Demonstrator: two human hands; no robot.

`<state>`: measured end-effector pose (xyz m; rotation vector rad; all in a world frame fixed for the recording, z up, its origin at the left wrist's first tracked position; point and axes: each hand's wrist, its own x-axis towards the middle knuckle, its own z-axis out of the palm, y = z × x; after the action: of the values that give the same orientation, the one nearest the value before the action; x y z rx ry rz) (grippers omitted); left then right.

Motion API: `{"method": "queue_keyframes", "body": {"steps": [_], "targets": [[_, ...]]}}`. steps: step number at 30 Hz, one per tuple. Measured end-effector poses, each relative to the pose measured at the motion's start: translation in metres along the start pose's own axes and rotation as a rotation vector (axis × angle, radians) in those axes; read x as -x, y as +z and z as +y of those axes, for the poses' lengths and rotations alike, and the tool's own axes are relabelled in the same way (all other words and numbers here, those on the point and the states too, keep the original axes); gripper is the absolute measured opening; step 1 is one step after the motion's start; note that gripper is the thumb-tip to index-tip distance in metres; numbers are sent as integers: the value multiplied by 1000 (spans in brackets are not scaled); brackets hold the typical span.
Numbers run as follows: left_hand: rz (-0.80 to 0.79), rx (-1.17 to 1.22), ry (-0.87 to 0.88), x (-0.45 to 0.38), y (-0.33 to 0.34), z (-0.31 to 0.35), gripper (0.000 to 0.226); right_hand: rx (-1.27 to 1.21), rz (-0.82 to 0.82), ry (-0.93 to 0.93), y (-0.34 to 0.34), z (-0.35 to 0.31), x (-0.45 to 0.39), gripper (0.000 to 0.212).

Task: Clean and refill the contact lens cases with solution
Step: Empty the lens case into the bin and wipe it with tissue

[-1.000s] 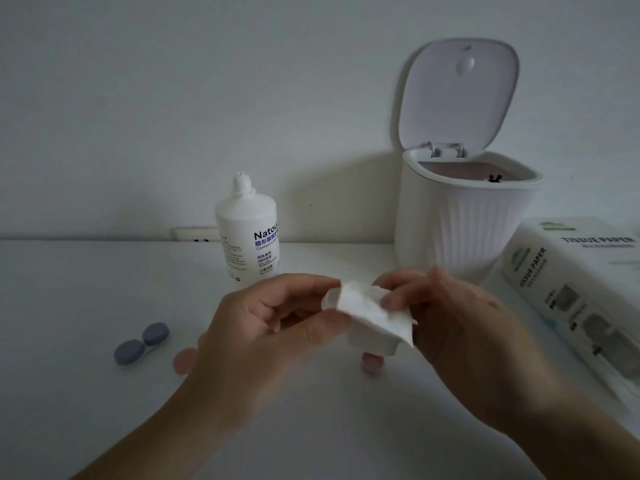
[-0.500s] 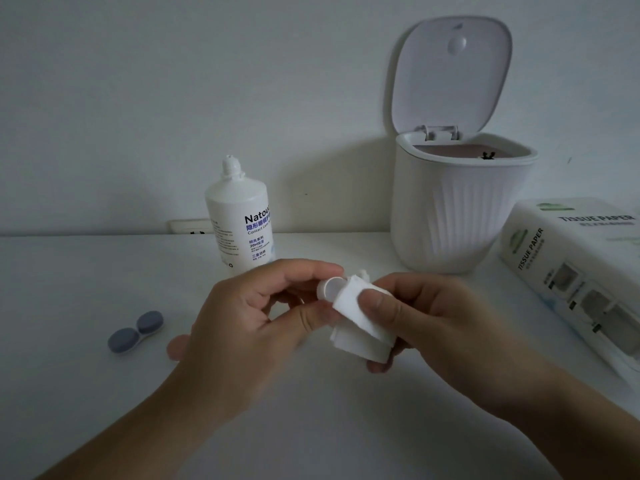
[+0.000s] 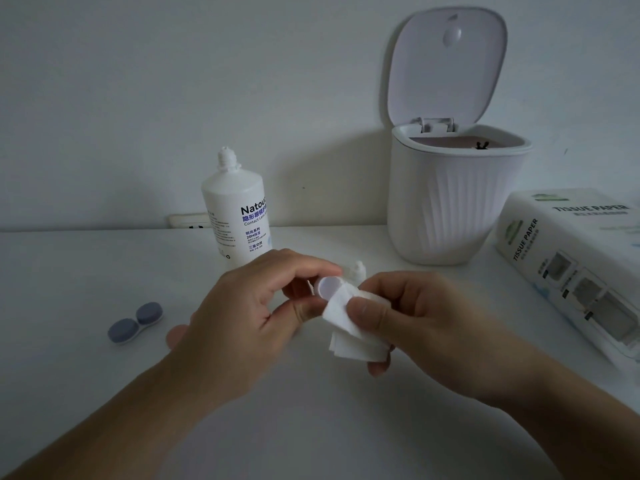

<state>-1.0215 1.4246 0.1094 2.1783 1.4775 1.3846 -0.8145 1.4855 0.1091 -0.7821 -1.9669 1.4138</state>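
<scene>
At frame centre the left hand (image 3: pixel 256 306) pinches a white case (image 3: pixel 328 287), its round open well facing the camera. The right hand (image 3: pixel 419 320) grips a folded tissue (image 3: pixel 349 327) just right of and below that well, touching it. A second, capped case (image 3: pixel 135 322) lies on the worktop (image 3: pixel 69 271) at lower left, nearer the left hand; the bottle (image 3: pixel 239 216) stands uncapped behind.

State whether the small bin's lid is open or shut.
Open: the lid stands raised on its rear hinge, exposing the bin interior.
</scene>
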Motion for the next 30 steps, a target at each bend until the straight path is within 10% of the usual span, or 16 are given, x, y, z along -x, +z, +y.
{"method": "queue_keyframes", "body": {"steps": [15,30], "targets": [[1,66,4,2,4,4,20,2,-42,-11,0,3,1,24],[140,85,-29,2,11,7,18,128,348,-346,14,3,-2,26]]}}
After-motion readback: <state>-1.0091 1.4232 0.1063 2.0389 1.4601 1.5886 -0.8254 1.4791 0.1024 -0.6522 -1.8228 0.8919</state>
